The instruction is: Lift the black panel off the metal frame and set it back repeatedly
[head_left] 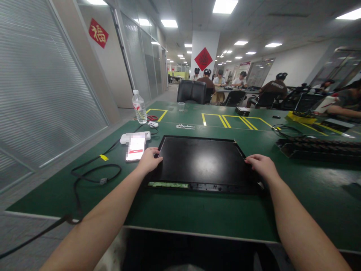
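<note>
A black flat display panel lies in front of me on the green table, its screen side up with a bright glare on it. Along its near edge runs a black frame, with a green circuit board strip showing at the left. My left hand pinches the panel's left edge between thumb and fingers. On the opposite side, the fingers of my right hand are closed on the right edge. Beside my left hand lies a lit phone, leaning against a white bar-shaped object.
A water bottle, red-handled scissors and a plastic cup stand or lie farther back. A black cable loops at left. Long black parts and a yellow tray are at right. Several people sit beyond.
</note>
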`<action>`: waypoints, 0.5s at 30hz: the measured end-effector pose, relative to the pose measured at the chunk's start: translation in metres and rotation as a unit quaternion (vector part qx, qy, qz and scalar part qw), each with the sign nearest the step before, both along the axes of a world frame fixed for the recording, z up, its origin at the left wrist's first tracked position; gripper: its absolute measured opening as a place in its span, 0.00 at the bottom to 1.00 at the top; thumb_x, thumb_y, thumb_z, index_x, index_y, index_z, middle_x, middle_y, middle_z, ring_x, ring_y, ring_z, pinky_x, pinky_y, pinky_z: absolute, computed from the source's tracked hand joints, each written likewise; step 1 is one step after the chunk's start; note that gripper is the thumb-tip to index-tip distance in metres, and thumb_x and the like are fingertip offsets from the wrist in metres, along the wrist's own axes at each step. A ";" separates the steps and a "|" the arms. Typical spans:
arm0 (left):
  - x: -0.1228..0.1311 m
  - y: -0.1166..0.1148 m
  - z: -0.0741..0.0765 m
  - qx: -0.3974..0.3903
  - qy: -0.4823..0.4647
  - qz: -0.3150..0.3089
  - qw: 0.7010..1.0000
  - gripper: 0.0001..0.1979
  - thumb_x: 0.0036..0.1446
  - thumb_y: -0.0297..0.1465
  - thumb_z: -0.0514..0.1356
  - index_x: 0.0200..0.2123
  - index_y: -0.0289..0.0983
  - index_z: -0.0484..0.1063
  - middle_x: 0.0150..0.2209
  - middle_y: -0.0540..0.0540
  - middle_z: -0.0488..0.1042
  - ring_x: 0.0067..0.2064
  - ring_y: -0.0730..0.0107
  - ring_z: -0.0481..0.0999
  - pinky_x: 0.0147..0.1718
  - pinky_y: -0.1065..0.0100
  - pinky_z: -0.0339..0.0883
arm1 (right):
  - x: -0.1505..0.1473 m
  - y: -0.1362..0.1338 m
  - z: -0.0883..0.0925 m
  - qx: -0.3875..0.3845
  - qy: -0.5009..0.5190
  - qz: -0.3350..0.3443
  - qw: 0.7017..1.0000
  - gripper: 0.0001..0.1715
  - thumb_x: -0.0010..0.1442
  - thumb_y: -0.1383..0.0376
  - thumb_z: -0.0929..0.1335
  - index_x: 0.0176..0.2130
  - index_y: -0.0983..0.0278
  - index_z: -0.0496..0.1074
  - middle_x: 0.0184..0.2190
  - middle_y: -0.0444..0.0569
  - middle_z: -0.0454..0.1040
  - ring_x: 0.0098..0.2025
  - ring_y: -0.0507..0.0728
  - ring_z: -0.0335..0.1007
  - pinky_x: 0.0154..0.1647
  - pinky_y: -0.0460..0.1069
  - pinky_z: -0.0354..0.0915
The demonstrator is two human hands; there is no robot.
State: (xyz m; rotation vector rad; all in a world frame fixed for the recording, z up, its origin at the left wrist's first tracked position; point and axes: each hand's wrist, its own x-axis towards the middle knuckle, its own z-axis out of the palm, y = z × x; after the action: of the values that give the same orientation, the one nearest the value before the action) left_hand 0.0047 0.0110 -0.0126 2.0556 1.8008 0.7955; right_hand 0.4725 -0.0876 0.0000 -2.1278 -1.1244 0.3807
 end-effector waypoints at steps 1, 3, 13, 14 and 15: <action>0.000 0.000 0.000 -0.001 0.001 -0.003 1.000 0.14 0.50 0.33 0.64 0.40 0.35 0.81 0.56 0.36 0.74 0.60 0.47 0.73 0.62 0.54 0.64 | -0.001 0.000 0.001 0.000 0.000 -0.001 1.000 0.14 0.46 0.57 0.69 0.30 0.61 0.80 0.25 0.48 0.78 0.25 0.57 0.70 0.34 0.52 0.64; 0.000 -0.001 -0.001 0.000 0.003 -0.014 1.000 0.16 0.50 0.33 0.63 0.43 0.35 0.81 0.56 0.36 0.73 0.60 0.49 0.72 0.63 0.55 0.63 | -0.002 -0.001 0.001 0.001 0.002 -0.002 1.000 0.13 0.45 0.57 0.69 0.30 0.61 0.80 0.25 0.48 0.78 0.24 0.56 0.69 0.33 0.52 0.65; 0.001 -0.005 0.006 0.022 0.016 -0.041 0.999 0.19 0.52 0.31 0.62 0.49 0.37 0.78 0.52 0.38 0.75 0.58 0.52 0.72 0.61 0.55 0.64 | 0.001 0.002 -0.004 0.031 -0.008 -0.007 0.999 0.14 0.47 0.57 0.68 0.32 0.60 0.80 0.30 0.50 0.81 0.30 0.59 0.73 0.34 0.52 0.64; 0.001 -0.006 0.008 0.019 0.017 -0.039 0.999 0.19 0.53 0.31 0.62 0.49 0.36 0.78 0.52 0.38 0.75 0.58 0.52 0.73 0.60 0.55 0.65 | 0.001 0.002 -0.004 0.036 -0.004 -0.007 0.999 0.15 0.47 0.57 0.68 0.32 0.61 0.80 0.31 0.50 0.82 0.30 0.59 0.73 0.35 0.52 0.64; 0.001 -0.006 0.010 0.014 0.019 -0.034 0.999 0.19 0.54 0.31 0.62 0.50 0.35 0.78 0.53 0.37 0.75 0.57 0.52 0.74 0.58 0.56 0.66 | 0.001 0.003 -0.004 0.040 0.000 -0.009 0.999 0.15 0.48 0.57 0.68 0.33 0.61 0.80 0.31 0.50 0.82 0.31 0.59 0.73 0.35 0.52 0.65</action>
State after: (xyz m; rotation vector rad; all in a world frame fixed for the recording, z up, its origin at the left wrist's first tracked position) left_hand 0.0054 0.0046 -0.0027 2.1523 1.7373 0.7728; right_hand 0.4732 -0.0851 -0.0040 -2.0663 -1.1020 0.3231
